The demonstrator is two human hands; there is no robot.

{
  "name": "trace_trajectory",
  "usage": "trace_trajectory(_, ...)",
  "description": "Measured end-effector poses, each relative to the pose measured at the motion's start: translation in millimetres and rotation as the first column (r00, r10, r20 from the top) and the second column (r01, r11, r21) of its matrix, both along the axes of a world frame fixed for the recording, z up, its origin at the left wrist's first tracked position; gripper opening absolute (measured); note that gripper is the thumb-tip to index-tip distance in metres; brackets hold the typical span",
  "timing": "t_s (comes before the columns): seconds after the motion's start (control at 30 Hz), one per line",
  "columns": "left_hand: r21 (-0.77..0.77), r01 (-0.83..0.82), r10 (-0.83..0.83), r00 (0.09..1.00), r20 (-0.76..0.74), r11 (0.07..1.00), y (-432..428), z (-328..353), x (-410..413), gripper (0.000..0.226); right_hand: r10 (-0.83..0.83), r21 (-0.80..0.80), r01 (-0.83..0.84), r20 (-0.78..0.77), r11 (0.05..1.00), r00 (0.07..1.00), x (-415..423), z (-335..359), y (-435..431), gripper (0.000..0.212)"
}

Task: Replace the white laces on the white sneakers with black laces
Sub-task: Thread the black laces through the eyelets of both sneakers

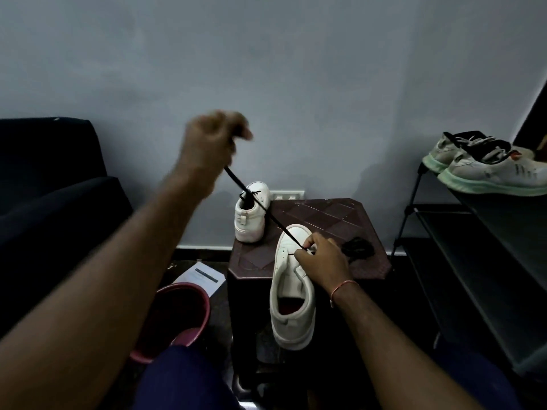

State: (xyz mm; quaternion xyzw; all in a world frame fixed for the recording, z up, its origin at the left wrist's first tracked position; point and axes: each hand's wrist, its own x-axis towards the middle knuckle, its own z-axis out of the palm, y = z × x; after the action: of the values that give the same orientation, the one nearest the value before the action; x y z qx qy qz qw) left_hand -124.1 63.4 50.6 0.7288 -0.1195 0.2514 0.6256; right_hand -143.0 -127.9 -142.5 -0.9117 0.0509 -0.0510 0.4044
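A white sneaker (291,288) lies on the dark brown stool (328,220), heel toward me and hanging over the near edge. My right hand (322,260) rests on its eyelet area, fingers curled where a black lace (260,207) enters the shoe. My left hand (211,143), raised and blurred, grips the other end, and the lace runs taut between the two hands. The second white sneaker (251,216) stands at the stool's far left corner with a black lace in it. A bundle of black lace (356,247) lies on the stool behind my right hand.
A dark sofa (53,184) fills the left. A pink bucket (183,315) and a sheet of paper (199,279) sit on the floor left of the stool. A black metal rack (473,232) on the right carries a pair of grey-green sneakers (485,167). A wall socket (287,195) is behind.
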Motion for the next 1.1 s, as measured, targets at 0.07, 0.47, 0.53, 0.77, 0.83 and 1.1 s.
trace_trajectory(0.07,0.400,0.066,-0.036,0.996,-0.083,0.914,-21.1,-46.8,-2.0,0.019,0.005,0.003,-0.005,0.007,1.000,1.000,0.2,0.9,0.5,0.015)
trace_trajectory(0.47,0.879,0.197,-0.068,0.980,-0.187,0.434,-57.9,-159.2,5.5,0.020,0.060,-0.025,-0.060,0.015,0.998,0.998,-2.5,-2.8,-1.8,0.018)
trace_trajectory(0.53,0.896,0.223,-0.057,0.974,-0.217,0.385,-55.7,-160.5,8.6,0.021,0.067,-0.008,-0.066,0.020,0.998,0.998,-2.4,-3.5,-2.1,0.018)
trace_trajectory(0.77,0.895,0.373,0.022,0.920,-0.390,0.245,-63.5,-150.2,7.3,0.024,0.066,0.006,-0.066,0.026,0.998,0.998,-1.5,-2.3,-5.3,0.015)
trace_trajectory(0.83,0.871,0.438,0.027,0.890,-0.455,0.224,-64.1,-147.3,6.4,0.023,0.066,-0.004,-0.066,0.028,0.998,0.997,-0.4,-1.8,-5.7,0.016)
trace_trajectory(1.1,0.813,0.464,-0.003,0.869,-0.495,0.351,-40.7,-127.2,24.7,0.019,0.038,-0.025,-0.037,0.044,0.999,0.998,7.3,0.0,-8.0,0.025)
